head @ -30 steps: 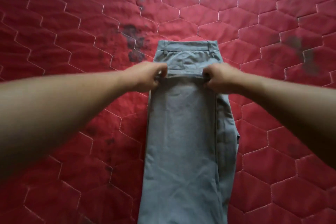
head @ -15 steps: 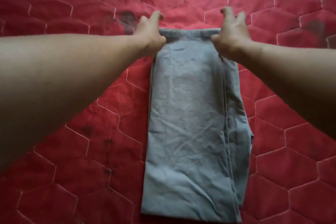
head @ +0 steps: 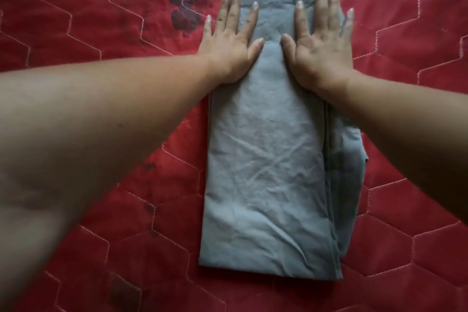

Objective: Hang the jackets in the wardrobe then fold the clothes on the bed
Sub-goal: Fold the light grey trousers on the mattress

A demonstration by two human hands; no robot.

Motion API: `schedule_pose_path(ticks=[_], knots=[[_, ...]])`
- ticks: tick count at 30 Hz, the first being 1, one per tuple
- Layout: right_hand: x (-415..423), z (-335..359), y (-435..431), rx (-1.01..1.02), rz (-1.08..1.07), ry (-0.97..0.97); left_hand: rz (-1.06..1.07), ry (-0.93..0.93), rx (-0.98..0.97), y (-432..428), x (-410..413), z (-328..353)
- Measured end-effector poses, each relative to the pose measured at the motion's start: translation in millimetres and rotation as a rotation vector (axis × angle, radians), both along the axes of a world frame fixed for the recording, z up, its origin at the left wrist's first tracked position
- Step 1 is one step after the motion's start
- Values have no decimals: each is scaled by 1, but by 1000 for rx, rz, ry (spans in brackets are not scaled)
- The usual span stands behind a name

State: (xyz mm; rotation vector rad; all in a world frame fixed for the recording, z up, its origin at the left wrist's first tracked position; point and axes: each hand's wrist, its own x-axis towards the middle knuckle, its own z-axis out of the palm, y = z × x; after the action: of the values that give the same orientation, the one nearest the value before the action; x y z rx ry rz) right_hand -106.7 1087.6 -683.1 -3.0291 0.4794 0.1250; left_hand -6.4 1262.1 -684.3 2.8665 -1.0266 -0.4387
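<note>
Hands pressing folded grey trousers (head: 266, 159) flat on a red quilted bedspread (head: 101, 20).
Left hand (head: 229, 43) and right hand (head: 321, 48) are lying palm-down, fingers spread wide, gripping nothing.

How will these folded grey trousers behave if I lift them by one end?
Probably floppy: the grey trousers are thin, creased cloth, so lifted by one end they would likely sag and unfold. The uneven layers showing at their right edge may slip apart.

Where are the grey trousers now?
Head view: the folded grey trousers lie centre-right on the red quilt, the left hand and right hand flat on their far end.
</note>
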Motion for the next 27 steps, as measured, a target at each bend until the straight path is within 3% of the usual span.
schedule_pose_path(ticks=[3,5,8,14,17,22,27], knots=[[-54,5,31,-55,228,-43,-69,-81,-38,22,-63,7],[-109,-4,53,-50,269,-20,-197,-99,-37,52,-122,2],[-140,-13,59,-29,234,-16,-194,-136,-45,81,-165,-11],[-137,-13,63,-25,181,40,-181,-124,11,79,-164,-10],[-179,-9,88,-21,80,73,-100,-88,28,91,-197,-6],[-294,-19,138,7,177,12,-158,-74,-15,157,-293,-15],[-301,-15,143,9,157,54,-152,-44,11,159,-300,-10]])
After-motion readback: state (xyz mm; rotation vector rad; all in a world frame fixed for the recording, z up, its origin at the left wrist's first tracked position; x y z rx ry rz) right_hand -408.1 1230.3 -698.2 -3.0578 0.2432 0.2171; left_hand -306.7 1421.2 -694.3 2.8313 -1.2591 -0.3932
